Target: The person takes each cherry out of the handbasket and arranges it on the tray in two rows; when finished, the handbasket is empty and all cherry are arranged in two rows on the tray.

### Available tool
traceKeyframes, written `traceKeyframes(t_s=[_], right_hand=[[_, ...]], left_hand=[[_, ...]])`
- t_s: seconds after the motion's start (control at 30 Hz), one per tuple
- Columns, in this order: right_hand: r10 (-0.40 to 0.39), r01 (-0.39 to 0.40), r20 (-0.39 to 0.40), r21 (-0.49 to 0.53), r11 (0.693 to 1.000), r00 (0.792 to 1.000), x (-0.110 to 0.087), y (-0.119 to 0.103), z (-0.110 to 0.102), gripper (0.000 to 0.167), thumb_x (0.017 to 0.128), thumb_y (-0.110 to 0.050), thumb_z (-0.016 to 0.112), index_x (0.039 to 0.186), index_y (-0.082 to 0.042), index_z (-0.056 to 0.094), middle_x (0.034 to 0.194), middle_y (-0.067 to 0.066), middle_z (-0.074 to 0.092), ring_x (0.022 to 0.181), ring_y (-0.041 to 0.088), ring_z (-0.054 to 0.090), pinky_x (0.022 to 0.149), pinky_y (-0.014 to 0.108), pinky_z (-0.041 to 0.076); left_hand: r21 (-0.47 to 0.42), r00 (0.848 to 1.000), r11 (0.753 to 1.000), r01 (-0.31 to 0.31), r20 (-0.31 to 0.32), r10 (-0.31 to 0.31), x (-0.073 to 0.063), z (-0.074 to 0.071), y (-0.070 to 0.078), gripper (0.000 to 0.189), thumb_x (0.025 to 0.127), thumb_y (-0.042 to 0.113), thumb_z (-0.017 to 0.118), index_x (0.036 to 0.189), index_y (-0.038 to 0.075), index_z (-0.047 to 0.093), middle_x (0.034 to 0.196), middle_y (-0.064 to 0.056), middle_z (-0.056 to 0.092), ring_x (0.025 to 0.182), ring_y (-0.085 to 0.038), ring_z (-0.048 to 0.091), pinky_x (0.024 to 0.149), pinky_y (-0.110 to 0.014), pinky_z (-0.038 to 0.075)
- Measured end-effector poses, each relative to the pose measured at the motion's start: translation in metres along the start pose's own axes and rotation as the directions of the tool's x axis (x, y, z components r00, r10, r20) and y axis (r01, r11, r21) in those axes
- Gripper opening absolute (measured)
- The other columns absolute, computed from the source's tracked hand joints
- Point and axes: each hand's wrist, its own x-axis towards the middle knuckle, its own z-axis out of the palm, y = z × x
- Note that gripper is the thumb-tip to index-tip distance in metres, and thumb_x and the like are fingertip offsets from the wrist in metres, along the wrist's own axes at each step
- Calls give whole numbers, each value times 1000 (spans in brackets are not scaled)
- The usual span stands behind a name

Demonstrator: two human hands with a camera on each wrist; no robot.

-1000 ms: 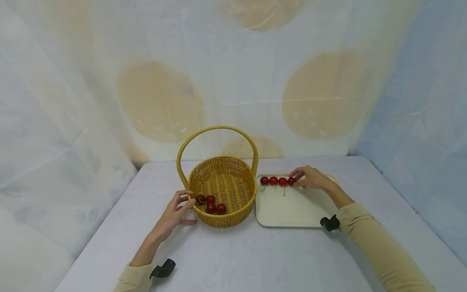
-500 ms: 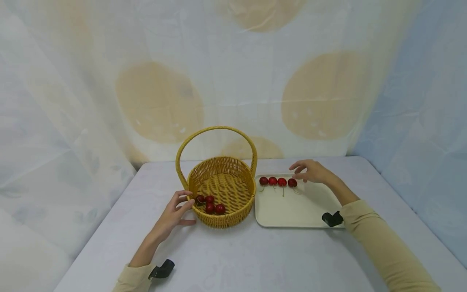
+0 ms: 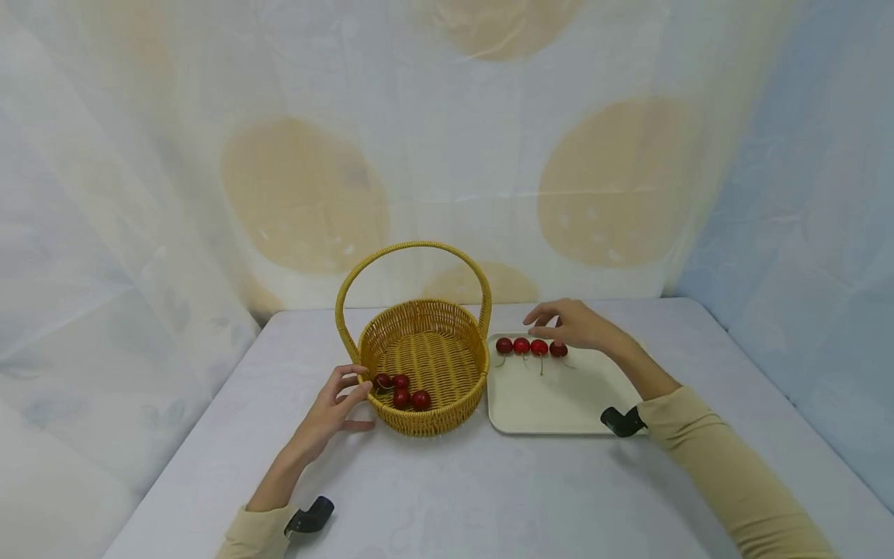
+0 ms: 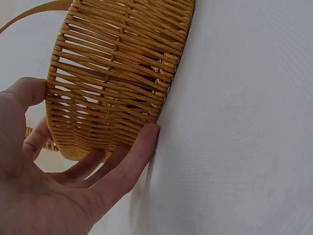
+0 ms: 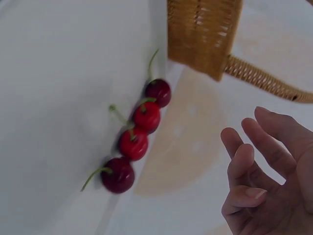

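At lower left, the left hand [image 3: 331,407] curls its fingers round the near wall of the basket [image 3: 461,410], presumably steadying it; whether they touch the surface [image 3: 447,497] is hard to tell. Four cherries [image 3: 401,398] lie inside. Right of centre, a cherry row [image 3: 539,348] lines the tray [image 3: 559,404], seemingly for order. Above, the right hand [image 3: 576,324] hangs, fingers loosely bent, holding nothing. Patterned cloth [image 3: 447,155] backs the white surface.
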Motion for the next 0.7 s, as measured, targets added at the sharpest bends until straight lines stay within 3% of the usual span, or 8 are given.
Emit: traceKeyframes(t_s=[0.17, 0.43, 0.7], right_hand=[[-40, 39, 15, 20, 999, 999, 5, -22, 8, 25, 95, -22, 65, 116, -9, 68, 101, 7, 72, 75, 24, 64, 65, 27, 56], [-98, 93, 74, 68, 993, 992, 16, -51, 24, 27, 96, -21, 64, 118, -6, 67, 96, 5, 72, 60, 15, 59, 54, 25, 52], [-167, 163, 88, 47, 985, 982, 29, -67, 44, 23, 96, -23, 64, 115, -11, 69, 105, 3, 73, 83, 12, 67, 73, 23, 57]], left_hand=[[5, 1000, 1000, -3, -6, 3, 1, 0, -1, 47, 99, 36, 58, 138, 20, 36, 151, -16, 30, 133, -46, 44, 77, -50, 62], [-2, 1000, 1000, 1, -4, -1, 2, -1, -3, 46, 99, 35, 57, 137, 21, 36, 150, -15, 29, 133, -46, 44, 77, -50, 62], [-4, 1000, 1000, -3, -1, 3, 1, 0, -2, 48, 100, 35, 57, 139, 19, 35, 150, -16, 29, 133, -46, 44, 78, -51, 61]])
